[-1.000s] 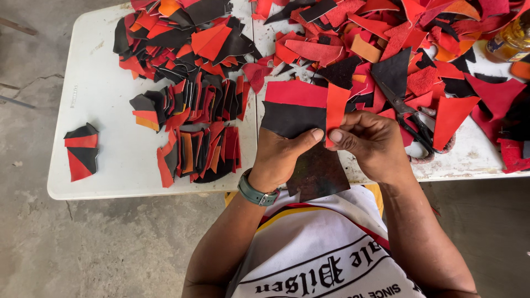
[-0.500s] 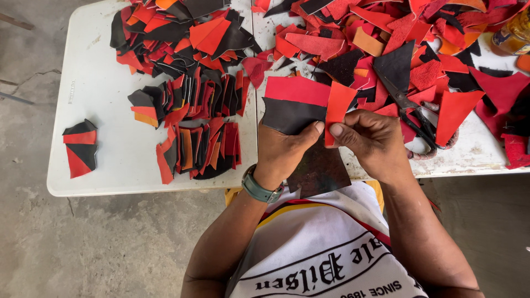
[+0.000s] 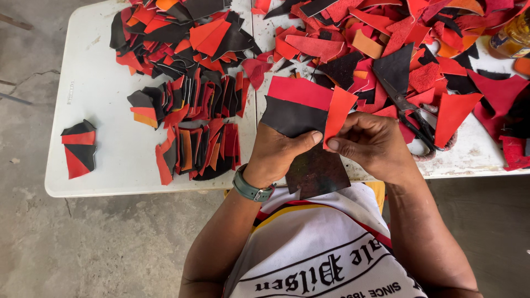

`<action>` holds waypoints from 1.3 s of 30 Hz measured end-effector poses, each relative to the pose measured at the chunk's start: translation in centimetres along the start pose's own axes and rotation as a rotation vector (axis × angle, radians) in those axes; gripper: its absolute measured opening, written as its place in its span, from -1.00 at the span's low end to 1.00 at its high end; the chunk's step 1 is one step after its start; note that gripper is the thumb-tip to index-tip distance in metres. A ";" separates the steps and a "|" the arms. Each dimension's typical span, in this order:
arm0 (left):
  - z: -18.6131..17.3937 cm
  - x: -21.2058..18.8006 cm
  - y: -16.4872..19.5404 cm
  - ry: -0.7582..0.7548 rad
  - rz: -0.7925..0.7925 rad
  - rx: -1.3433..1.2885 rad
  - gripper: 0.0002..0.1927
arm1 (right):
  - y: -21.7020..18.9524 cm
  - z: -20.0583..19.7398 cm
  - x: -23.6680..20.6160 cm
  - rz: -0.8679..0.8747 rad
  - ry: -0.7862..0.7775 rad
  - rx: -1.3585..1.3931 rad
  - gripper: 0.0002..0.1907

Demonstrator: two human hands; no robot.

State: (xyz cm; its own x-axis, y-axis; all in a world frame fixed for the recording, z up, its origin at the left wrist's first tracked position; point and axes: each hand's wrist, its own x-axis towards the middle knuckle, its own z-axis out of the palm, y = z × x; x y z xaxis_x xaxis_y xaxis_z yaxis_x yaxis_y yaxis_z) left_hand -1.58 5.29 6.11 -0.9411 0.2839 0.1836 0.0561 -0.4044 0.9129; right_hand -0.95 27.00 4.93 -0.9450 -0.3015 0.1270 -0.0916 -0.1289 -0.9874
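Far left on the white table point(image 3: 110, 138): a small stack of red and black leather pieces point(image 3: 79, 149). Next, overlapping rows of cut pieces point(image 3: 190, 129), fanned. At centre: left hand point(image 3: 279, 152), wristwatch point(image 3: 251, 189) on the wrist, pinching a black leather piece point(image 3: 290, 117) backed by a red piece point(image 3: 301, 92). Just beside: right hand point(image 3: 372, 144), fingertips closed on a narrow red-orange strip point(image 3: 338, 113), upright against the black one. Further right: scissors point(image 3: 414, 121) among a heap of scraps point(image 3: 419, 49).
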 end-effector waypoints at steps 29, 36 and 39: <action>3.9 0.4 0.7 0.193 0.177 0.373 -0.78 | -2.7 1.0 2.1 0.005 0.374 -0.185 -0.75; -1.6 0.3 2.0 0.097 0.042 0.132 -0.46 | -0.9 -1.0 1.4 0.120 0.213 -0.113 -0.79; -2.2 0.1 0.2 0.198 -0.025 0.428 -0.55 | -0.3 -0.3 1.9 0.092 0.200 -0.370 -0.68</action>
State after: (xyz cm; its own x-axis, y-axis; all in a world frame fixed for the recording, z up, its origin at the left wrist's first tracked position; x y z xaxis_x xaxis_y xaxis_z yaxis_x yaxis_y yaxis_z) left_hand -2.37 3.29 5.44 -0.9871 0.1005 0.1246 0.1259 0.0071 0.9920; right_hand -2.80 26.78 5.44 -0.9934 -0.1023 0.0523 -0.0764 0.2486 -0.9656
